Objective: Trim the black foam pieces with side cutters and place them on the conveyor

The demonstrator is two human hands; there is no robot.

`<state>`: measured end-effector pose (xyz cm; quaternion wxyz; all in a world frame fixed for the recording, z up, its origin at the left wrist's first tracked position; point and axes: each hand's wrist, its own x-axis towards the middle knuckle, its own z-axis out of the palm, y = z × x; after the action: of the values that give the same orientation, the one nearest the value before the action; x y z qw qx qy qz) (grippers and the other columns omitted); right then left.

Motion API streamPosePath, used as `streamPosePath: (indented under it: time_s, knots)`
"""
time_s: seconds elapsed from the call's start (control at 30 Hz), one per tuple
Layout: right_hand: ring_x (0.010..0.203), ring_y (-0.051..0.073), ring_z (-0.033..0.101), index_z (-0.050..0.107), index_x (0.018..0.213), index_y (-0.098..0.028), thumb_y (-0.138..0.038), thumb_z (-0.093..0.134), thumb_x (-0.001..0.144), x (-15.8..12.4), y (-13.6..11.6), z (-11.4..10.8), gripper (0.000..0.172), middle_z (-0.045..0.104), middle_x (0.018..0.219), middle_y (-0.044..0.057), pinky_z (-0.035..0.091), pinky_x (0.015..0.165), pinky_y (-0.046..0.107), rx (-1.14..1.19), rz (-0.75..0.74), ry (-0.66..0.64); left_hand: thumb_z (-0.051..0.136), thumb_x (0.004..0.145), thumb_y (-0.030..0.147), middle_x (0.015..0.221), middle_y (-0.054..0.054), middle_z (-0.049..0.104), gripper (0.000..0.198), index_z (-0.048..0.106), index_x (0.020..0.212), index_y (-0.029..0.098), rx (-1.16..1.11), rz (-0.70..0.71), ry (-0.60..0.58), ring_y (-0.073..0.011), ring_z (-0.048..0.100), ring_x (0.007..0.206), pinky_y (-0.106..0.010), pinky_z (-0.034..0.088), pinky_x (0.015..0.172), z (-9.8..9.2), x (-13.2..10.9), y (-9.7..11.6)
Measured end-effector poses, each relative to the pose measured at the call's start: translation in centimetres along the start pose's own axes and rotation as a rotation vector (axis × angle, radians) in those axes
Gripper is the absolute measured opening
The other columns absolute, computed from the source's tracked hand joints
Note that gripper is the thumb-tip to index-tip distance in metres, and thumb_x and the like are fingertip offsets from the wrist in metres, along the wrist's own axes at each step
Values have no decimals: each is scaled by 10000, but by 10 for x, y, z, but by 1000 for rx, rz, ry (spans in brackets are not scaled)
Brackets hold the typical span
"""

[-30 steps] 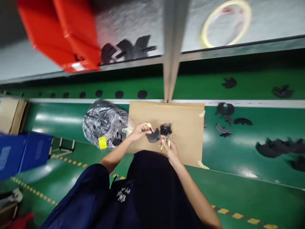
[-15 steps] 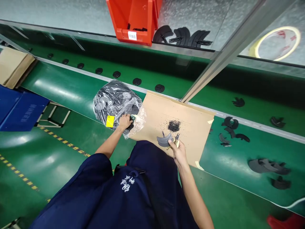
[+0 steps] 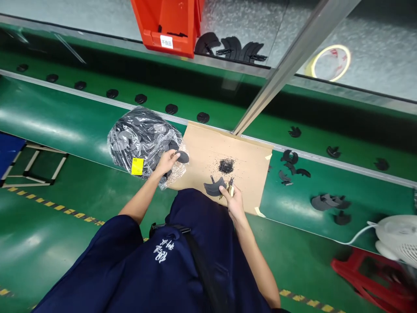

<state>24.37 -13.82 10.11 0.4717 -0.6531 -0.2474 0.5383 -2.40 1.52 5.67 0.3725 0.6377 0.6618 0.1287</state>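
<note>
My left hand (image 3: 166,162) pinches a dark curved plastic part (image 3: 182,157) at the mouth of a clear plastic bag (image 3: 143,130) full of similar parts. A yellow label (image 3: 137,166) is on the bag. Over the cardboard sheet (image 3: 198,143), my right hand (image 3: 236,203) is closed round small pliers (image 3: 231,186) with yellowish handles; the same hand also keeps another curved plastic part (image 3: 213,187) between thumb and fingers. Its lower fingers are partly hidden. Just beyond this hand lies a pile of tiny black scraps (image 3: 226,165).
Dark parts (image 3: 171,108) lie spaced in a row on the green conveyor (image 3: 247,104) behind. More loose parts (image 3: 329,201) are on the right bench. A red bin (image 3: 167,26), a tape roll (image 3: 331,63) and a slanting metal post (image 3: 276,78) stand beyond; a white fan (image 3: 399,239) is at right.
My left hand has come up out of the bag's mouth with a curved part in its fingers. My right hand keeps its part and pliers. The view has shifted to the right.
</note>
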Motion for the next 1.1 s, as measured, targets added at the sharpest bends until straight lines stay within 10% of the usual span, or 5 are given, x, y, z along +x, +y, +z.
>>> streamPosePath:
  time_s: [0.27, 0.77, 0.97, 1.1]
  knots:
    - [624, 143, 418, 655, 837, -227, -599, 770, 749, -5, -26, 10, 399, 512, 666, -34, 424, 628, 298, -176, -161, -85, 636, 904, 620, 777, -8, 674, 451, 600, 927, 172, -763, 291, -187, -124, 656, 620, -248, 552, 620, 25, -62, 63]
    - [681, 152, 467, 642, 836, -224, -543, 766, 752, -9, -33, 12, 352, 553, 730, -18, 452, 710, 312, -141, -142, -77, 498, 1024, 450, 1045, -98, 719, 344, 694, 1019, 168, -610, 517, -122, -206, 686, 1001, -312, 557, 878, 35, -75, 87]
    - [696, 160, 472, 670, 850, -224, -550, 757, 771, -9, -34, 11, 347, 557, 731, -13, 442, 689, 304, -154, -132, -122, 616, 969, 394, 768, 11, 673, 303, 684, 1179, 186, -372, 520, -239, -119, 557, 604, -235, 479, 604, 27, -75, 92]
    - [686, 157, 453, 665, 835, -228, -554, 753, 771, -9, -34, 8, 344, 540, 722, -19, 430, 682, 302, -167, -135, -125, 506, 1031, 327, 869, -44, 697, 253, 717, 1053, 189, -192, 754, -127, -169, 624, 795, -291, 529, 770, 20, -73, 98]
